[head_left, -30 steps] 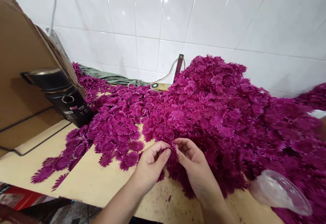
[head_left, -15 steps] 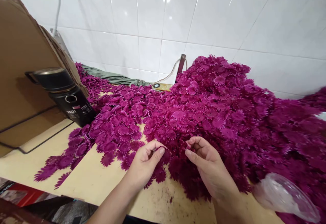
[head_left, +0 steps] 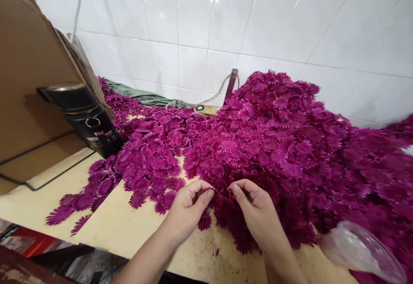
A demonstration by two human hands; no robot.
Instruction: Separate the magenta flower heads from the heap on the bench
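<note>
My left hand (head_left: 192,204) is closed in a pinch at the near edge of the pile, with a magenta flower piece (head_left: 210,189) partly showing at the thumb and forefinger. A short gap to the right, my right hand (head_left: 254,202) also pinches thumb against forefinger; what lies between those tips blends with the flowers behind and cannot be made out. Beyond and around both hands spreads a heap of magenta fabric-like flower pieces (head_left: 271,146) with toothed petals. Several more flower pieces (head_left: 151,163) lie in a lower layer to the left.
A black bottle (head_left: 92,120) stands at the left, before a cardboard box (head_left: 29,77). A clear plastic container (head_left: 363,249) lies tilted at the lower right. Green cloth (head_left: 145,97) runs along the tiled wall (head_left: 193,21). The pale tabletop (head_left: 122,223) ends near my forearms.
My right hand has moved slightly left, and its thumb and forefinger have come together. My left hand has shifted slightly right, so the fingertips are nearer each other. The view has moved a little.
</note>
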